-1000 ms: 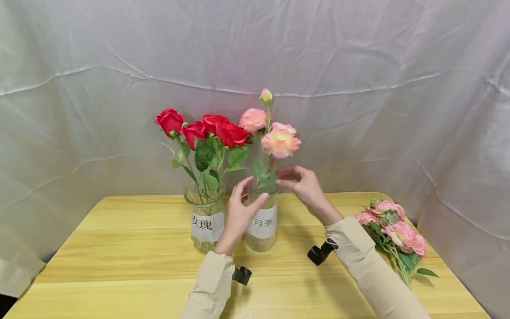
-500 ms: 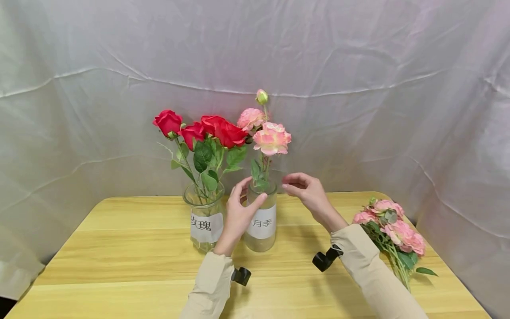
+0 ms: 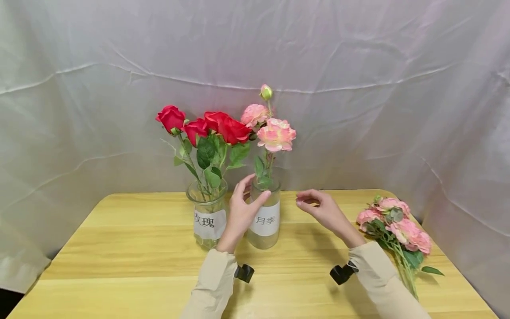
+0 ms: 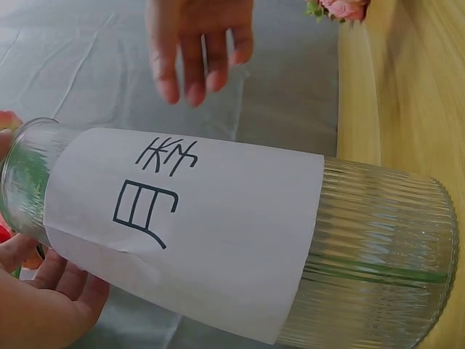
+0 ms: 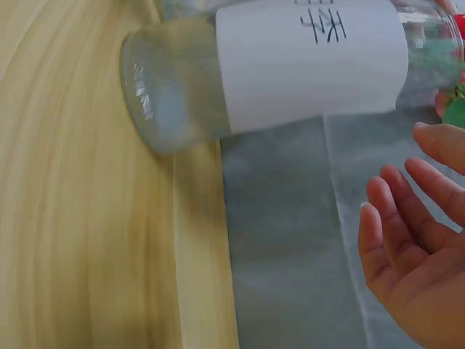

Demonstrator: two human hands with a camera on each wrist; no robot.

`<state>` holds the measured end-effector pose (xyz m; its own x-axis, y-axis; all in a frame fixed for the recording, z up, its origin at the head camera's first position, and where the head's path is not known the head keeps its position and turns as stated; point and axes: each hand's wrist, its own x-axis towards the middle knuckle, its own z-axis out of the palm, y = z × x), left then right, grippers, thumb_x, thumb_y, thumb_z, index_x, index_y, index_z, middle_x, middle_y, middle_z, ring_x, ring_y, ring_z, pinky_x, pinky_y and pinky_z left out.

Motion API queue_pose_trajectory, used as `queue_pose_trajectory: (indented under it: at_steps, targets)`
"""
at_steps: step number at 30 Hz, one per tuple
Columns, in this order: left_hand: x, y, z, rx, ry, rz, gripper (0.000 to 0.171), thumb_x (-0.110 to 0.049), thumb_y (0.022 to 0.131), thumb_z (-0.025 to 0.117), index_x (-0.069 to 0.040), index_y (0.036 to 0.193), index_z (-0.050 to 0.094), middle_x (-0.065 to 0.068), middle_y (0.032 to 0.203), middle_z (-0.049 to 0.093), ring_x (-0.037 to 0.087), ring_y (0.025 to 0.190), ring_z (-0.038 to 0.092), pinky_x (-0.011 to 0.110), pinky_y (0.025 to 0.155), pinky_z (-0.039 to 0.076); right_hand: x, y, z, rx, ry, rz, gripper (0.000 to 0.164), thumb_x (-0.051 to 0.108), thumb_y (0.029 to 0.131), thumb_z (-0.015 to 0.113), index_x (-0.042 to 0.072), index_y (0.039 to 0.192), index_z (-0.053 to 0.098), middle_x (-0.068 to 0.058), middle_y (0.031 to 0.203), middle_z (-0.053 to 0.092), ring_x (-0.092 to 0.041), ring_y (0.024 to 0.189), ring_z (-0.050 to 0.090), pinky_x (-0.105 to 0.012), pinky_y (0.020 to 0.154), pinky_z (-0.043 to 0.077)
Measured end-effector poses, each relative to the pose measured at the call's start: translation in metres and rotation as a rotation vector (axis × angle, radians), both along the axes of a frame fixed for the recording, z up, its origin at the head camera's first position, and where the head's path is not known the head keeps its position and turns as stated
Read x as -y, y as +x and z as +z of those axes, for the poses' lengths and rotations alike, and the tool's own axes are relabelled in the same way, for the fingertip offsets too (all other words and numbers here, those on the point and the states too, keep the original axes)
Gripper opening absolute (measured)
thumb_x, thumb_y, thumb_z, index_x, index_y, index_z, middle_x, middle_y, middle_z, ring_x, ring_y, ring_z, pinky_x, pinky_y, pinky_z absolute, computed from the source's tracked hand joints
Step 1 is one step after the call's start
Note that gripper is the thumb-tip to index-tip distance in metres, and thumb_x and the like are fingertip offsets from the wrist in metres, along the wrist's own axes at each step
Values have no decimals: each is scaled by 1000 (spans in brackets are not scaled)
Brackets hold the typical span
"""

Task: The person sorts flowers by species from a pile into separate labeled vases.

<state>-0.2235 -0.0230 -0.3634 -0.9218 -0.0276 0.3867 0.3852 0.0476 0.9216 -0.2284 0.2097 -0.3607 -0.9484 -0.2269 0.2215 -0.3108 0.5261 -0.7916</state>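
My left hand holds the upper part of a ribbed glass vase, thumb at the front near the rim and fingers round its left side. A white paper label with black characters wraps the vase. Pink flowers with a bud on top stand upright in it, and a green stem shows through the glass in the left wrist view. To the right of the vase, apart from it, my right hand hovers with relaxed fingers and nothing in them, as the right wrist view also shows.
Left of the held vase stands a wider glass vase with its own label and red roses. A bunch of pink flowers lies on the right of the wooden table. Grey cloth hangs behind.
My right hand has drawn away from the flower stem at the vase's mouth, to the right and slightly down. The pink flowers have shifted a little. My left hand has stayed at the vase.
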Motion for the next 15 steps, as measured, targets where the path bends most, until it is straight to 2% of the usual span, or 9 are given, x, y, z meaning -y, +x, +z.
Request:
queue_pose_trajectory:
  at_steps: [4, 9, 12, 15]
  targets:
    - [2, 0, 0, 6, -9, 6, 57, -20, 85, 73, -6, 136, 51, 15, 129, 52, 30, 116, 49, 46, 100, 39, -16, 13, -7, -60, 86, -22, 27, 14, 92, 66, -1, 114, 65, -12, 105, 68, -26, 96, 63, -38, 81, 52]
    - [2, 1, 0, 11, -9, 11, 57, -20, 85, 73, -7, 137, 51, 14, 129, 52, 30, 116, 49, 45, 101, 39, -48, 32, -15, -84, 185, -74, 26, 13, 92, 66, -1, 113, 65, -12, 104, 69, -26, 93, 64, -32, 77, 53]
    - [1, 1, 1, 16, -20, 7, 58, -21, 85, 73, -8, 137, 51, 14, 128, 51, 29, 116, 49, 44, 101, 39, -72, 42, -19, -97, 215, -116, 26, 13, 92, 66, -2, 113, 66, -12, 102, 69, -18, 89, 64, -26, 74, 52]
    - [1, 1, 1, 11, -33, 9, 58, -22, 86, 73, -8, 138, 51, 16, 129, 51, 30, 117, 49, 43, 101, 39, -92, 52, -22, -100, 207, -157, 27, 12, 92, 66, -3, 114, 65, -13, 101, 69, -5, 85, 62, -20, 71, 50]
